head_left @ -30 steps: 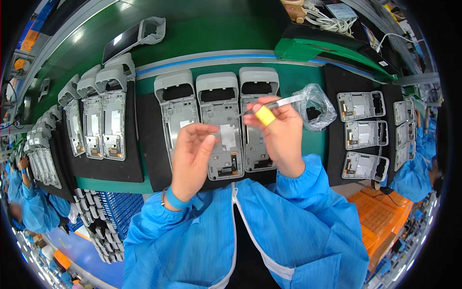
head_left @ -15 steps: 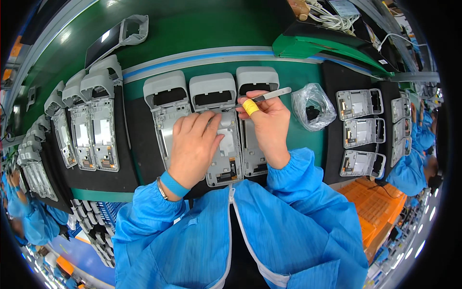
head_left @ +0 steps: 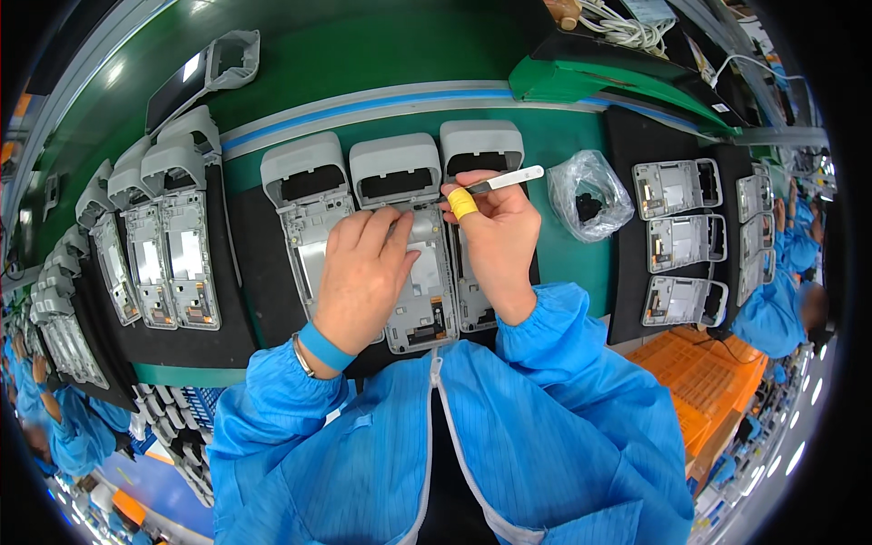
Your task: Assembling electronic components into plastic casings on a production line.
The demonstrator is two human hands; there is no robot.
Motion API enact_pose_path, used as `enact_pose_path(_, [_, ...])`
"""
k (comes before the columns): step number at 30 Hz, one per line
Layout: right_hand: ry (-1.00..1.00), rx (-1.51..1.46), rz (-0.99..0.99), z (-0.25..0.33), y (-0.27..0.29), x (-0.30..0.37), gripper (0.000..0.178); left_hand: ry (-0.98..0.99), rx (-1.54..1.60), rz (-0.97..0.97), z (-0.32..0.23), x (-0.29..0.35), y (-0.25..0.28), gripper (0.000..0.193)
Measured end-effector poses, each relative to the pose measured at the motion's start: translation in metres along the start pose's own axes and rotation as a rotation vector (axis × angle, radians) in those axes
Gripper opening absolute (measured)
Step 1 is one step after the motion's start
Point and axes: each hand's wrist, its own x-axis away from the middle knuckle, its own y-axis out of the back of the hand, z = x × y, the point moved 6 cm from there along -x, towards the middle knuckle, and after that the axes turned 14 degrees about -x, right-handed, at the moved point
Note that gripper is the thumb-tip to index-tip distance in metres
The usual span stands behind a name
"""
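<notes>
Three grey device housings lie side by side before me on a black mat, each with a hollow hood at its far end. My left hand (head_left: 363,263) rests over the middle housing (head_left: 422,295), its fingers bent and their tips on the upper part; whether they pinch something is hidden. Tweezers (head_left: 515,178) are held in my right hand (head_left: 497,232), above the gap between the middle and right housings. Yellow tape wraps a finger of that hand. The left housing (head_left: 309,222) is partly covered by my left hand, the right housing (head_left: 481,136) by my right.
A clear plastic bag (head_left: 590,195) with dark small parts lies right of the housings. More housings (head_left: 191,259) stand on a mat at left, and open frames (head_left: 677,189) at right. A green-edged shelf (head_left: 572,84) holds cables. Co-workers in blue sit at both sides.
The whole view has shifted slightly. Both hands keep nearly the same place over the middle housing, and the tweezers remain in my right hand.
</notes>
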Motion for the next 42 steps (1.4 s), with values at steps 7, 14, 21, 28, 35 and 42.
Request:
enact_pose_path(7, [0.034, 0.049, -0.031, 0.000, -0.003, 0.004, 0.016, -0.033, 0.004, -0.027, -0.001, 0.001, 0.001, 0.040])
enact_pose_path(14, [0.019, -0.025, -0.066, -0.001, -0.005, 0.007, 0.016, -0.047, -0.013, -0.026, -0.001, 0.002, 0.000, 0.041])
enact_pose_path(21, [0.079, 0.018, -0.048, -0.004, -0.001, 0.010, 0.016, -0.045, -0.030, -0.005, -0.002, 0.001, 0.001, 0.041])
enact_pose_path(28, [0.083, -0.061, -0.053, -0.007, 0.002, 0.008, 0.016, -0.039, -0.033, 0.009, -0.003, 0.000, 0.000, 0.042])
enact_pose_path(35, [0.143, 0.030, -0.030, -0.003, -0.001, 0.012, 0.015, -0.037, -0.061, 0.012, -0.003, 0.000, -0.001, 0.045])
enact_pose_path(42, [0.165, 0.059, 0.004, -0.001, -0.003, 0.013, 0.017, -0.016, -0.073, 0.017, -0.009, -0.004, 0.001, 0.047])
